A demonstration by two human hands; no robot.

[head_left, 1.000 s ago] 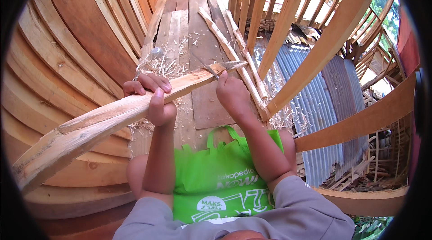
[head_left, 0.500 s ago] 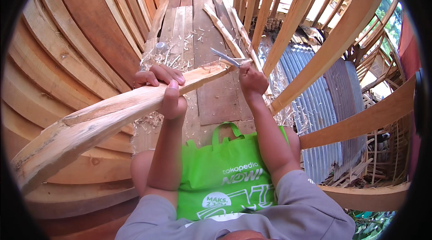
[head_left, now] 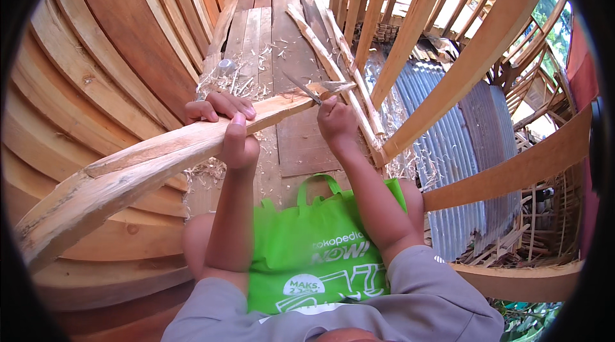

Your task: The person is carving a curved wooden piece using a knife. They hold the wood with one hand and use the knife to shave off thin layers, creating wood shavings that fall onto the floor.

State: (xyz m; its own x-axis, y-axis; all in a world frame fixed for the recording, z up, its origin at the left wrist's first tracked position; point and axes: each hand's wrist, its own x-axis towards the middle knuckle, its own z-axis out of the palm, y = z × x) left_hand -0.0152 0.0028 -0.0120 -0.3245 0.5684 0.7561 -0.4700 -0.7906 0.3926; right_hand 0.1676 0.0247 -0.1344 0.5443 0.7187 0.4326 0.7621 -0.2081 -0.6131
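A long, pale piece of timber slants from the lower left up to the middle, its far end narrow and roughly cut. Around its middle part my left hand is closed, thumb on the near side and fingers over the top. In my fist, the right hand, is a knife; its handle is mostly hidden by the fingers. The blade lies across the timber near the far end and points up and to the left. Whether its edge bites into the wood I cannot tell.
A green bag lies on my lap. Curved wooden planks rise at the left, upright ribs at the right. Shavings, a clear cup and peeled poles lie on the plank floor. Corrugated metal sheets show beyond the ribs.
My right hand has moved left and a little nearer, bringing the knife back along the timber from its far tip. My left hand keeps its grip, shifted very slightly left.
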